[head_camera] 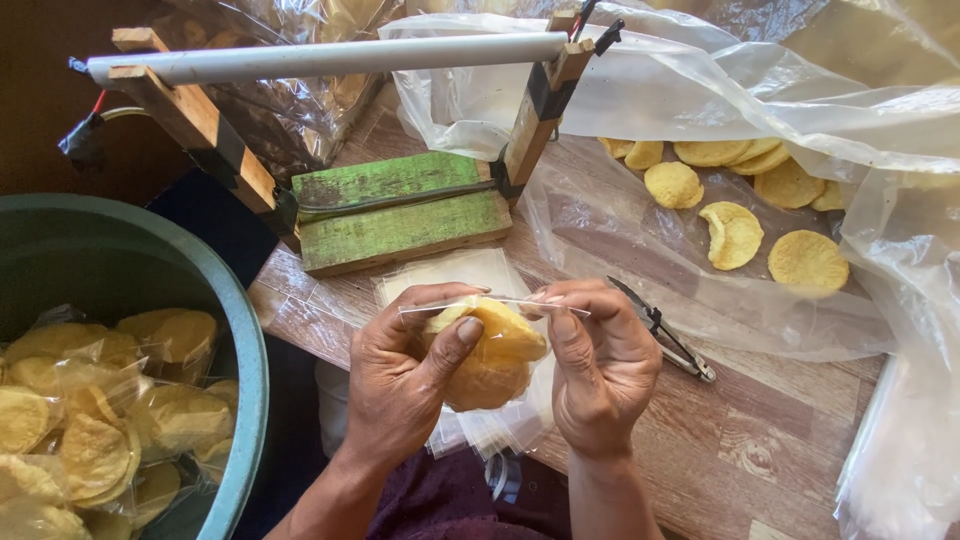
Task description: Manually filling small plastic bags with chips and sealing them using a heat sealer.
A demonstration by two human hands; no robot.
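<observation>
Two bare hands meet over the near middle of the wooden table (760,440), both closed on one small clear plastic bag (490,350) of round yellow crackers. The bag is thin and see-through; its flat open top edge is stretched taut as a pale line between the fingertips, and the crackers inside bulge out below, golden and slightly cupped, stacked against each other.

The left hand (400,375) comes in from the near left, its thumb laid across the front of the crackers and its fingers curled around the bag's left side. The right hand (598,365) comes in from the near right, fingers bent and pinching the top edge on its side, knuckles turned upward. Both are curled tight around the bag rather than spread.

Under the hands lies a stack of empty clear bags (450,275). Beyond them stands a green wooden block (400,210) with a wooden frame carrying a white bar (320,58). Just right of the right hand lie dark metal tongs (665,333). At far right, loose crackers (735,200) rest on a plastic sheet (700,100). At near left a teal tub (245,370) holds filled bags (100,400).
</observation>
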